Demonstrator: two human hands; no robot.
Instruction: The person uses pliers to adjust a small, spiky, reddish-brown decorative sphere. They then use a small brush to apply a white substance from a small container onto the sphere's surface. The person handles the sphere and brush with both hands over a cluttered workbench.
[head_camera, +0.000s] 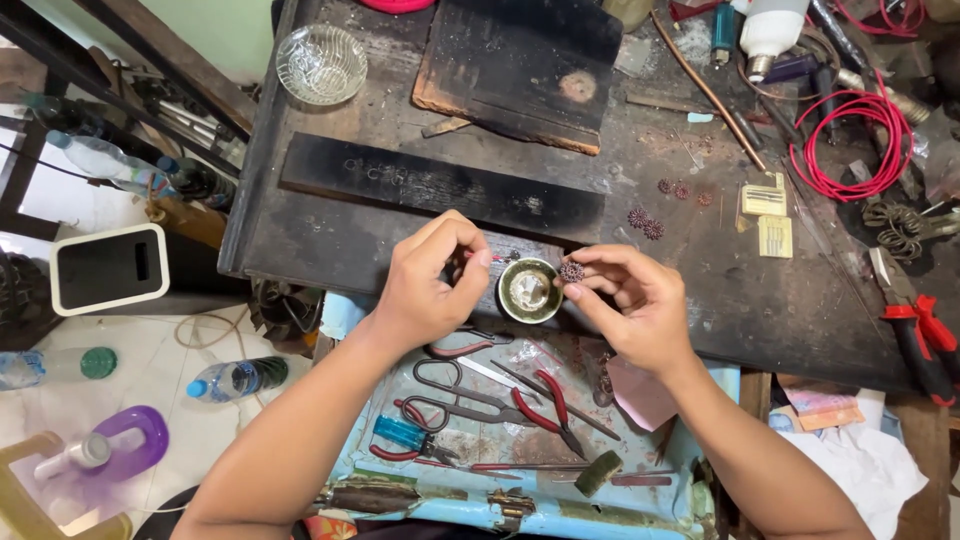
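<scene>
- Small flower-shaped metal piece (571, 270): I am pinching it between the thumb and fingertips of my right hand (632, 305), holding it just over the right rim of the little round metal bowl (529, 291), at the near edge of the dark workbench (780, 300).
- My left hand (432, 283) is closing its thumb and forefinger narrowly on a thin red-handled tool (490, 257); its tip is pointing right, toward the bowl and the flower piece.
- The bowl is sitting between my 2 hands, touching neither palm as far as I can tell.
- More of the same small dark flower pieces (646, 223) are lying on the bench just beyond my right hand, with a few smaller ones farther off.
- 2 pale yellow cards (768, 215) are lying to the right of those pieces.
- A coil of red wire (850, 150) is lying at the far right.
- A glass dish (321, 64) is standing at the far left corner of the bench.
- Below my hands, an open blue drawer (350, 460) is holding scissors (450, 395) and red-handled pliers (545, 405).
- Red-handled cutters (915, 330) are resting at the right edge of the bench.
</scene>
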